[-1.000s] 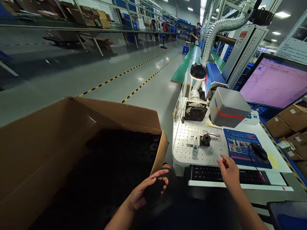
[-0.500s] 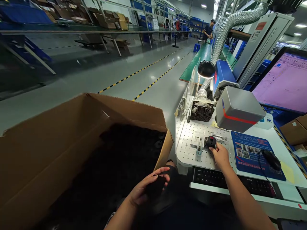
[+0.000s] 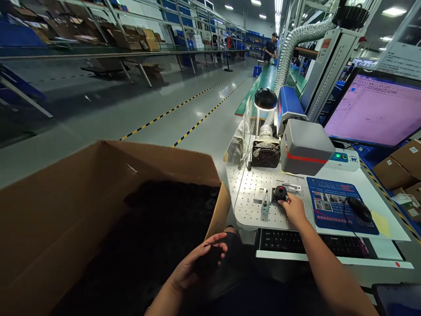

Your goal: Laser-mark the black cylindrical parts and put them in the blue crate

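Note:
My right hand point(image 3: 294, 210) grips a small black round part point(image 3: 280, 193) by its near side, fingers closed. The part sits on the perforated metal plate point(image 3: 243, 206), against the metal stop blocks point(image 3: 262, 195). A small red glow shows on its top face. Lower and to the left, my left hand point(image 3: 194, 263) is curled around a dark, rounded piece point(image 3: 208, 259), which looks like another black part; its outline is hard to make out. This hand is beside the cardboard box point(image 3: 219, 210), where a mass of black parts point(image 3: 158, 219) lies in shadow.
A grey machine head point(image 3: 305, 145) with a red stripe stands behind the plate, beside a black fan point(image 3: 265, 154) and a lit lamp point(image 3: 265, 99). To the right are a mouse point(image 3: 360, 210), a blue mat point(image 3: 329, 224) and a monitor point(image 3: 378, 109). A keyboard point(image 3: 283, 241) sits below.
The view has turned slightly right, so the bench appears further left. Both hands keep their places relative to the part and the box.

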`<state>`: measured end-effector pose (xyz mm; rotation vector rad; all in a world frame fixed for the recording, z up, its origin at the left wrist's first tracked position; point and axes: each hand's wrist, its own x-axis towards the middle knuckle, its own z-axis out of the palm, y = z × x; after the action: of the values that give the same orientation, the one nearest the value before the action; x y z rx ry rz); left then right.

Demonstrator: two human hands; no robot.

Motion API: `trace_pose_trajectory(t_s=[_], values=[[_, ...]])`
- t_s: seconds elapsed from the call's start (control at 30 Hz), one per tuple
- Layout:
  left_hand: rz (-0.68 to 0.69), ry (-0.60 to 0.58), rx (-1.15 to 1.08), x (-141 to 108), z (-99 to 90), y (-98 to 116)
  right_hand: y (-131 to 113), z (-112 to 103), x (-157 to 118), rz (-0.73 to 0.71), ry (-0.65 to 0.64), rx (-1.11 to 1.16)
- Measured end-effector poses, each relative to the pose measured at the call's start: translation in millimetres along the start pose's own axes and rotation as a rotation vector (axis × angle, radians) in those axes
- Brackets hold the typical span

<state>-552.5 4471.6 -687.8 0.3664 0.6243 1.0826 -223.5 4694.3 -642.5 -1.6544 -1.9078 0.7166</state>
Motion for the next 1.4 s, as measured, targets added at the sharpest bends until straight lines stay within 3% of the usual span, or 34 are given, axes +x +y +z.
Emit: trace_pose_trajectory(t_s=[0.13, 0.23, 0.53, 0.73, 0.9, 1.07, 1.23, 1.4], values=[[-0.022, 0.032, 0.014, -2, 7.0, 2, -5, -9, -3, 0.03, -0.011, 0.097], [-0.046, 0.049, 0.034, -2, 12.5, 3, -1, -19, -19, 0.054, 0.065, 0.159], [-0.079, 0.043, 0.076, 4, 9.8, 5, 31, -39, -123, 0.004, 0.26, 0.221], [-0.09, 0.008, 0.027, 6, 7.0, 4, 48, -31, -177, -0.005, 0.291, 0.153], [-0.087, -0.012, 0.029, 7, 4.6, 4, 57, -17, -197, -0.042, 0.273, 0.076], [-0.077, -0.024, 0.035, 7, -0.2, 2, 48, -21, -174, -0.105, 0.269, 0.056], [-0.044, -0.043, 0.045, 7, -8.6, -2, 26, -27, -106, -0.094, 0.255, 0.033], [0.001, -0.041, 0.075, 6, -9.3, -4, 18, -10, -47, -0.054, 0.182, -0.013]])
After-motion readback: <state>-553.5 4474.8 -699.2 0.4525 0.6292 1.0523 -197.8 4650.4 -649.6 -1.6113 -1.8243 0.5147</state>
